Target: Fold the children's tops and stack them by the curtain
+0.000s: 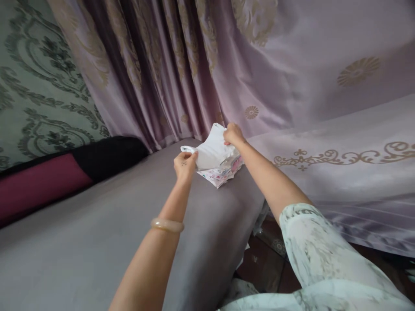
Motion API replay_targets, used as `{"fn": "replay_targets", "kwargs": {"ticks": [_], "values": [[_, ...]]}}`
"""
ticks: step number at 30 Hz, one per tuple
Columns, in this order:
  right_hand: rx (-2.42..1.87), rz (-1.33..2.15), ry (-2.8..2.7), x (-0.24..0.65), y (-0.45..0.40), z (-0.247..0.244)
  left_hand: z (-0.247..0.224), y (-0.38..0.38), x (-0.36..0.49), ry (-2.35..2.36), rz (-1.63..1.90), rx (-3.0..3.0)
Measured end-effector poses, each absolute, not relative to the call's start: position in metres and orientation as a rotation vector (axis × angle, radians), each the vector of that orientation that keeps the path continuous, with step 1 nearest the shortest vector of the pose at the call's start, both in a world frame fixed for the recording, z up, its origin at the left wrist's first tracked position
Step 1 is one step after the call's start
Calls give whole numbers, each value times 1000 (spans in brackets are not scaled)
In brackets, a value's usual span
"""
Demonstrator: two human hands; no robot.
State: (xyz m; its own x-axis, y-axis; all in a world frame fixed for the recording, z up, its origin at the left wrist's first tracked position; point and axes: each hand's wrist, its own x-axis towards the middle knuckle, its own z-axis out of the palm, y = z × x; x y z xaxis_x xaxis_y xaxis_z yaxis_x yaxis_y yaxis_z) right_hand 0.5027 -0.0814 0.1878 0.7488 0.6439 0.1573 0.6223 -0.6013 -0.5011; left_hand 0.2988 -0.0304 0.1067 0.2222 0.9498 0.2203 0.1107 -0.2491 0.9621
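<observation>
A folded white cloth is stretched between my two hands near the far end of the grey surface. My left hand pinches its left edge, where a rolled fold shows. At the opposite upper edge, my right hand grips the cloth with curled fingers. Under the white cloth lies a stack of thin folded pieces, white with a pink and coloured print; I cannot tell whether they are cloth or paper. The cloth hides most of the stack's top.
The grey padded surface reaches left to a black and maroon cushion or backrest. Mauve curtains hang directly behind the stack and along the right. Dark floor tiles show below the right edge.
</observation>
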Motion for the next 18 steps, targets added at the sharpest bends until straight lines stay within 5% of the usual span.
{"fn": "replay_targets", "kwargs": {"ticks": [6,18], "values": [[-2399,-291,-876,521,-92,177,91,-46,349,998,1073,1392],[-2515,-276,-839,525,-89,138,45,-63,379,1056,873,1328]]}}
